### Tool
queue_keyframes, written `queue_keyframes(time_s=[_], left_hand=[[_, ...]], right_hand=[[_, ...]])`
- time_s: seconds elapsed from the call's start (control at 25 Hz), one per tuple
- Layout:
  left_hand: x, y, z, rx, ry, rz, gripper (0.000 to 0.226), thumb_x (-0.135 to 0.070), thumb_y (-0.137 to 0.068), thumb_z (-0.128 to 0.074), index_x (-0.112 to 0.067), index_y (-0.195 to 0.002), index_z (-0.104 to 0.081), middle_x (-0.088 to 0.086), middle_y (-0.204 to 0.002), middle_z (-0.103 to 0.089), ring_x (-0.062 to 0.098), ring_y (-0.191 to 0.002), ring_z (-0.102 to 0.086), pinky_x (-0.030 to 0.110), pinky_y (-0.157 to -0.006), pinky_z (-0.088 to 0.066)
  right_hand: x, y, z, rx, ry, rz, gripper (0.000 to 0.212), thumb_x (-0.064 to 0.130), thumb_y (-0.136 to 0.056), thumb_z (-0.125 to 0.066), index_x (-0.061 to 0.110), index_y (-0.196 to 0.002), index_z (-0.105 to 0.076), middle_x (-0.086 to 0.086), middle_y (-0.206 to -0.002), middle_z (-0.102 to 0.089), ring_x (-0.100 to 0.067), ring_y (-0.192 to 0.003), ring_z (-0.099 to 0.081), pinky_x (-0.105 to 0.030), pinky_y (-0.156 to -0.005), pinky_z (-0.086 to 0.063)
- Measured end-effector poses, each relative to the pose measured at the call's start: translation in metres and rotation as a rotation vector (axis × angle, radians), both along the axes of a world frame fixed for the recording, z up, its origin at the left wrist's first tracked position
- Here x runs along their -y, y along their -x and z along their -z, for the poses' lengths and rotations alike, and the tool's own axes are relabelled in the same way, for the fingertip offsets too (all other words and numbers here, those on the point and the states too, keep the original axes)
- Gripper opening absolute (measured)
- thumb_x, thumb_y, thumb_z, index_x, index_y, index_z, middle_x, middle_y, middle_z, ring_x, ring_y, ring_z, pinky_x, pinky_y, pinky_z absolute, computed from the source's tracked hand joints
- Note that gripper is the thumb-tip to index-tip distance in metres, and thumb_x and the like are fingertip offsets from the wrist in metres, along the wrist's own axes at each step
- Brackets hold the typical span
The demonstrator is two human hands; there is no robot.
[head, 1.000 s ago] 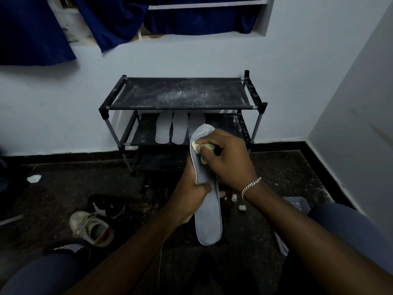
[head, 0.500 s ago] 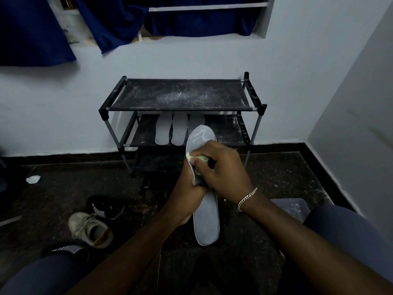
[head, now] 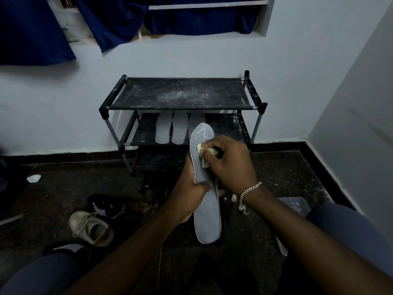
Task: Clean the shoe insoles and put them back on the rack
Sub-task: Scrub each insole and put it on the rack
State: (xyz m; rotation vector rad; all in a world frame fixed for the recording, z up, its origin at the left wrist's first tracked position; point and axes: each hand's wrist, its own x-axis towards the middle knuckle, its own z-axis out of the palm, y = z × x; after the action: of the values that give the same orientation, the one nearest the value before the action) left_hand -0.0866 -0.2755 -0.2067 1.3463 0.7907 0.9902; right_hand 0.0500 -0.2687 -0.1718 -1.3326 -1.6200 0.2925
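Head view: fingers of the left hand [head: 191,196] grip a grey insole [head: 208,222], those of the right hand [head: 230,165] pinch a green cloth [head: 200,149] against it (three insoles [head: 180,129] already lie on the rack [head: 148,92]); returning it remains.

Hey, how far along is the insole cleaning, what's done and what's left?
Looks done: three insoles lie on the middle shelf of the rack, though I can't tell whether they are clean. In hand: the left hand holds a fourth insole while the right hand rubs a pale green cloth near its toe end. Left: finishing it and setting it on the rack.
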Motion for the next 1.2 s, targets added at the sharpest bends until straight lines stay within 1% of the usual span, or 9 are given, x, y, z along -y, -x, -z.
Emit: queue_keyframes(time_s=[0.12,0.28,0.4,0.56,0.64,0.72,0.88,1.04,1.2], left_hand=[[-0.002,-0.001,0.001,-0.033,-0.058,-0.033,0.081,0.025,-0.085,-0.048,-0.021,-0.149,-0.032,0.005,-0.14,-0.055,0.019,-0.13,-0.055,0.045,-0.103,-0.05],[-0.004,-0.006,-0.003,-0.018,-0.065,-0.115,0.051,0.021,-0.091,-0.048,-0.002,-0.136,-0.045,0.004,-0.121,-0.063,0.009,-0.116,-0.063,0.025,-0.094,-0.05],[-0.003,-0.003,-0.007,0.036,-0.066,-0.142,0.057,0.02,-0.091,-0.048,-0.002,-0.144,-0.041,0.012,-0.132,-0.061,0.018,-0.124,-0.059,0.031,-0.101,-0.05],[-0.002,-0.002,-0.008,0.027,-0.052,-0.123,0.066,0.019,-0.092,-0.046,-0.014,-0.149,-0.037,0.006,-0.139,-0.058,0.017,-0.129,-0.056,0.036,-0.108,-0.046],[-0.005,-0.006,-0.007,0.074,-0.019,-0.142,0.048,0.003,-0.101,-0.044,-0.008,-0.148,-0.038,0.009,-0.138,-0.058,0.019,-0.129,-0.055,0.04,-0.113,-0.042],[-0.007,-0.006,-0.005,0.117,0.043,-0.168,0.045,-0.016,-0.104,-0.043,-0.005,-0.148,-0.038,0.008,-0.135,-0.06,0.018,-0.128,-0.056,0.045,-0.115,-0.038],[-0.004,-0.001,-0.001,-0.008,-0.012,-0.102,0.072,0.016,-0.093,-0.044,-0.024,-0.152,-0.033,-0.001,-0.142,-0.056,0.016,-0.132,-0.053,0.046,-0.111,-0.042],[-0.006,-0.007,-0.003,0.041,-0.034,-0.119,0.052,0.011,-0.101,-0.04,-0.012,-0.147,-0.038,0.007,-0.137,-0.058,0.017,-0.129,-0.055,0.034,-0.106,-0.045],[-0.003,-0.002,0.0,0.034,0.021,-0.041,0.074,0.017,-0.095,-0.041,-0.027,-0.152,-0.03,0.004,-0.145,-0.052,0.022,-0.13,-0.055,0.048,-0.1,-0.051]], right_hand=[[0.003,0.005,0.0,0.026,-0.005,-0.018,0.007,0.018,-0.087,-0.074,0.016,-0.093,-0.077,0.007,-0.092,-0.072,-0.005,-0.085,-0.066,-0.033,-0.079,-0.056],[0.005,0.008,0.003,0.053,-0.015,-0.071,0.007,0.02,-0.088,-0.075,0.015,-0.092,-0.077,0.007,-0.09,-0.072,-0.004,-0.084,-0.066,-0.029,-0.078,-0.054],[0.002,0.005,0.004,0.045,-0.012,-0.052,0.007,0.02,-0.087,-0.076,0.015,-0.092,-0.077,0.006,-0.092,-0.072,-0.006,-0.085,-0.067,-0.033,-0.08,-0.055],[-0.001,0.003,0.004,0.029,-0.027,0.009,0.009,0.016,-0.086,-0.074,0.013,-0.094,-0.076,0.002,-0.093,-0.072,-0.011,-0.086,-0.067,-0.037,-0.079,-0.056],[0.002,0.009,0.005,0.067,-0.024,-0.018,0.012,0.015,-0.086,-0.073,0.012,-0.097,-0.076,0.001,-0.094,-0.071,-0.012,-0.087,-0.066,-0.035,-0.08,-0.055],[0.005,0.012,0.008,0.118,-0.014,-0.048,0.013,0.014,-0.085,-0.073,0.012,-0.098,-0.076,0.0,-0.095,-0.071,-0.013,-0.087,-0.066,-0.035,-0.08,-0.054],[-0.004,0.001,0.002,0.064,-0.038,0.048,0.009,0.014,-0.085,-0.074,0.011,-0.094,-0.076,-0.001,-0.092,-0.07,-0.014,-0.084,-0.066,-0.039,-0.077,-0.056],[0.002,0.01,0.003,0.105,-0.021,-0.026,0.011,0.014,-0.085,-0.073,0.012,-0.096,-0.076,0.0,-0.093,-0.071,-0.013,-0.085,-0.066,-0.035,-0.079,-0.055],[-0.006,-0.005,0.001,0.078,-0.027,0.033,0.01,0.016,-0.086,-0.074,0.012,-0.095,-0.077,0.0,-0.092,-0.071,-0.013,-0.083,-0.067,-0.039,-0.077,-0.056]])
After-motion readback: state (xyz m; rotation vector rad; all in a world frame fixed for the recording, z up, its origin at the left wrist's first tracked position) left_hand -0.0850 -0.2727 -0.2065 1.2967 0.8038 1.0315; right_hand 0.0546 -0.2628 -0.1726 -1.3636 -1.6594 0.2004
